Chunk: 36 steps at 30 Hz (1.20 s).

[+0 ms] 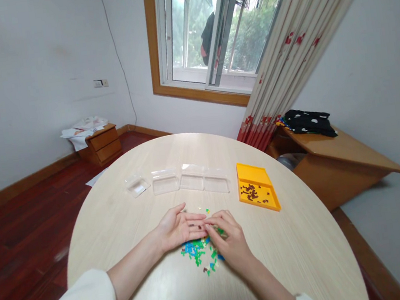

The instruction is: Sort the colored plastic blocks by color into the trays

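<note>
Palm up and flat, my left hand (175, 229) is open above the table, with a few tiny dark brown pieces (199, 227) lying on its fingers. My right hand (229, 237) is closed in a pinch at the left fingertips; whatever is between its fingertips is too small to make out. Beneath both hands spreads a loose pile of small green, blue and yellow plastic pieces (198, 253), partly covered by the hands. One brown piece (205, 270) lies at the pile's near edge. To the right sits an opened yellow case (271, 200) with many dark brown pieces (252, 192) inside.
Across the far half of the round table (126, 263) stand clear plastic boxes (166, 185) in a row, with a smaller clear box (137, 186) at their left. A wooden desk (355, 154) with a black cloth (309, 123) is beyond the table's right side.
</note>
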Available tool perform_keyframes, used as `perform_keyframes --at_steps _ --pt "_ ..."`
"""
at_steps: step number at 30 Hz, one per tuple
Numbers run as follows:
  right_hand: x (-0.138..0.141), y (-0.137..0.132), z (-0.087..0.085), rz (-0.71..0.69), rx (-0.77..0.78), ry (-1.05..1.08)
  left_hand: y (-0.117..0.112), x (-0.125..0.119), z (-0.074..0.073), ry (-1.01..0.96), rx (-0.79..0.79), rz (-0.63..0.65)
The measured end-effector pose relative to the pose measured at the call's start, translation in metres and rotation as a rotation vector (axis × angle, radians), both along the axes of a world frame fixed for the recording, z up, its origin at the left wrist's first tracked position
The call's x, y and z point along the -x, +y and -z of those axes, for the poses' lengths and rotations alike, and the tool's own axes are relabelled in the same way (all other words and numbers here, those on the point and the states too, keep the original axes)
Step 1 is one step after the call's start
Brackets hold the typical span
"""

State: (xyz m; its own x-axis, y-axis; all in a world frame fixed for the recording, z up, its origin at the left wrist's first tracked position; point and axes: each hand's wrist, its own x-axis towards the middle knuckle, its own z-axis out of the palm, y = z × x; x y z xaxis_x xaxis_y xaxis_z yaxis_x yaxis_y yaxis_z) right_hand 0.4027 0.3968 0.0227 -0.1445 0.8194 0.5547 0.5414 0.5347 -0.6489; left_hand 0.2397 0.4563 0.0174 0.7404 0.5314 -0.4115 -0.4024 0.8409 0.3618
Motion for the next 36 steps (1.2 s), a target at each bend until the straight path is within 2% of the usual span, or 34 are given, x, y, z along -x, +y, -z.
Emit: perform_keyframes --at_steps 4,7,10,13,16,20,28,36 --pt "0.0 0.001 0.003 0.006 -0.01 0.007 -0.001 -0.001 -0.005 0.02 0.053 -0.059" --pt "0.002 0.0 0.003 0.006 -0.016 -0.005 0.006 0.004 -0.009 0.029 0.124 -0.245" --pt "0.011 -0.004 0.006 -0.062 0.004 -0.109 0.013 0.013 -0.012 0.028 0.147 -0.428" --pt "0.024 -0.008 0.013 -0.147 0.026 -0.268 0.017 0.018 -0.015 0.03 0.143 -0.525" --pt "0.033 -0.01 0.019 -0.185 0.057 -0.377 0.017 0.018 -0.017 0.029 0.147 -0.529" --pt "0.037 -0.01 0.021 -0.186 0.091 -0.408 0.016 0.017 -0.017 0.053 0.142 -0.515" --pt "0.033 -0.017 0.016 -0.197 0.124 -0.47 0.015 0.016 -0.017 0.069 0.154 -0.513" --pt "0.032 -0.02 0.011 -0.187 0.232 -0.493 0.016 0.016 -0.014 0.064 0.153 -0.494"
